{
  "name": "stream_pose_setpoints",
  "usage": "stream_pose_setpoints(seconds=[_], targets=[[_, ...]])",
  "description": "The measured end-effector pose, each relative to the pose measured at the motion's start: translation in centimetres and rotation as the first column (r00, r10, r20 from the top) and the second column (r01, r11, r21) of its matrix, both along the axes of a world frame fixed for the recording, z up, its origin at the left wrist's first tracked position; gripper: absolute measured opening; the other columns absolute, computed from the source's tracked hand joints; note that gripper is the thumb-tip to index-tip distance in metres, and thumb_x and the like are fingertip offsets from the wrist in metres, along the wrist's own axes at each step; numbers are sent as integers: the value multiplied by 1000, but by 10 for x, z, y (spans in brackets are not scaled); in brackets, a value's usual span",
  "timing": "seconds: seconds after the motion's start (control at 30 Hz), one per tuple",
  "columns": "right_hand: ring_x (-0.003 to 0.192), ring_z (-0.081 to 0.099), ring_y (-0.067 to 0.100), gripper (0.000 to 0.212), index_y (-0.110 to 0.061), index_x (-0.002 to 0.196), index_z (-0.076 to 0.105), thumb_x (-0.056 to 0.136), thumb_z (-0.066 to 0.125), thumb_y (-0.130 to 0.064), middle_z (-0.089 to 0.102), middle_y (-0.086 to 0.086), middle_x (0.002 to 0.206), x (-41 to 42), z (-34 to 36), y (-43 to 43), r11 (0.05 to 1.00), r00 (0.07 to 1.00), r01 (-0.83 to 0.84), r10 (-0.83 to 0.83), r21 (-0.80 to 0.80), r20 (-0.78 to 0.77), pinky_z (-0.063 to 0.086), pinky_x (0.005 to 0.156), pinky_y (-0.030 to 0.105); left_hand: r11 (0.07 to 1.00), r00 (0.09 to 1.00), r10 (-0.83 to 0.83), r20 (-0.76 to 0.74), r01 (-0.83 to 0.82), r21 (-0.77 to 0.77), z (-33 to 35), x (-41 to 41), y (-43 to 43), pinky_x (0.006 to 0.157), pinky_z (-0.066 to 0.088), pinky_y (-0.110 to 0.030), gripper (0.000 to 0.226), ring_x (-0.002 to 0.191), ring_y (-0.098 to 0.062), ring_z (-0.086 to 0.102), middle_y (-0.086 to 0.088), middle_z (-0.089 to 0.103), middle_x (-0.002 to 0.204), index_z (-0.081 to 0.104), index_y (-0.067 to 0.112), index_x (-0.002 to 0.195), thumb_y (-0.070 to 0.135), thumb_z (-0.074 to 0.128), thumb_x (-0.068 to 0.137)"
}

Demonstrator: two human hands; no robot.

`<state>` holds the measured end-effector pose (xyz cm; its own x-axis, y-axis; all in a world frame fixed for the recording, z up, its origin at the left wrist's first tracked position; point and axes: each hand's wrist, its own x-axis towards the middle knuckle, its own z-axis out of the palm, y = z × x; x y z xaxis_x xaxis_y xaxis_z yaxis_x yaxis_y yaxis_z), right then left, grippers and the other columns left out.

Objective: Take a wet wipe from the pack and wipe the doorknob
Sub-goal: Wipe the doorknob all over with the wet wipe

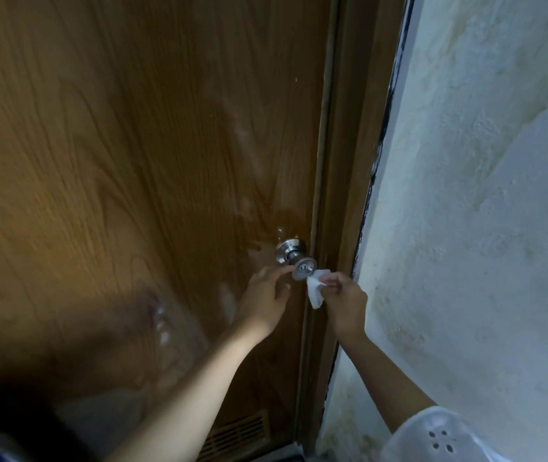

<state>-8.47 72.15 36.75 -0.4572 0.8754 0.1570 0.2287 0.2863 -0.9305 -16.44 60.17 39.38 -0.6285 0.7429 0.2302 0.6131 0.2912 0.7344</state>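
Observation:
A round silver doorknob (303,267) sticks out of a brown wooden door (139,181), near its right edge. My right hand (344,300) pinches a crumpled white wet wipe (315,290) and holds it against the knob's lower right side. My left hand (266,296) is on the knob's left side, its fingertips touching the knob's edge and nothing held in it. The wipe pack is not in view.
The brown door frame (349,161) runs down just right of the knob. A rough whitish wall (482,228) fills the right side. A vent grille (236,435) sits at the door's bottom. A white perforated object (439,438) lies at lower right.

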Motion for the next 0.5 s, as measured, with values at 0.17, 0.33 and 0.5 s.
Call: stream_pose_setpoints(seconds=[0.17,0.33,0.5], targets=[[84,63,15,19,-18,88,59,79,67,-3,63,-1,85,1,30,-22,961,951,-208,155,-181,-267,51,71,19,999,989,-1,149,-5,43,11,6,-3,75,37,-8,33,103,-3,49,2,53,128,52,23,128,27,44,96],[91,65,13,14,-19,90,63,83,64,-6,70,0,91,5,48,-38,855,876,-427,310,-296,-369,49,85,25,990,971,71,229,-98,105,24,11,-10,68,41,-6,37,92,-1,56,4,59,116,51,20,128,35,44,95],[92,64,11,27,-18,102,62,79,69,-8,68,-1,91,12,52,-45,833,870,-450,327,-323,-368,47,88,29,956,950,97,295,-172,239,26,14,-19,58,42,2,26,74,6,57,2,64,97,61,10,116,14,53,92]])
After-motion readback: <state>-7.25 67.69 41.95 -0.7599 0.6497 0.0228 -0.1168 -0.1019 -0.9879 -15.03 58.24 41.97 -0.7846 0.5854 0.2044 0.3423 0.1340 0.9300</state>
